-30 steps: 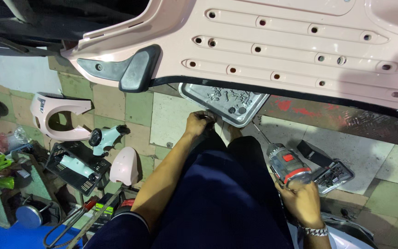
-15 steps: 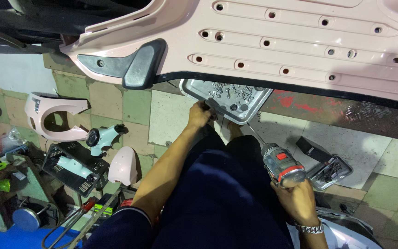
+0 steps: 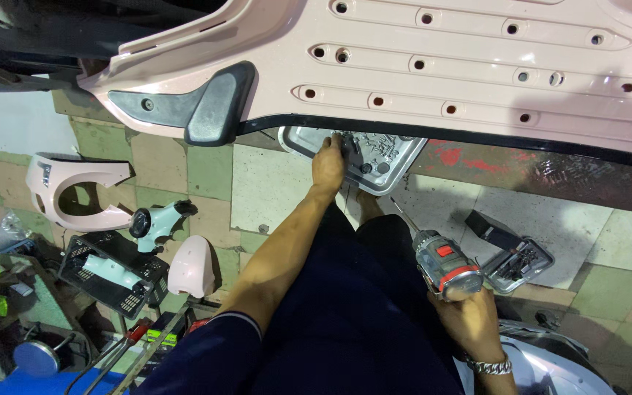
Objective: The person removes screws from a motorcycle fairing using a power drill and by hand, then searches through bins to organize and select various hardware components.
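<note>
Nearest: right hand [image 3: 469, 322], one metal bracelet [image 3: 490, 366] at the wrist, fingers wrapped tight round the grip of one drill [image 3: 442, 265]. Drill body grey with red band, thin bit pointing up-left over the tiled floor [image 3: 272, 194].

Just right of the drill: one open bit case [image 3: 517, 257], dark, hard plastic, rows of small bits inside.

Left of the knees: one black mesh crate [image 3: 111, 274], three loose pink body panels.

Further out: left hand [image 3: 328, 162], arm extended, fingertips bent down into one metal tray [image 3: 356, 152]. Tray shallow, rectangular, rounded corners, holding many small screws. Pinch on a screw possible; view too small to tell.

Farthest: one glossy pink scooter floorboard [image 3: 477, 66], ribbed, many round holes, overhanging the tray's far edge.
</note>
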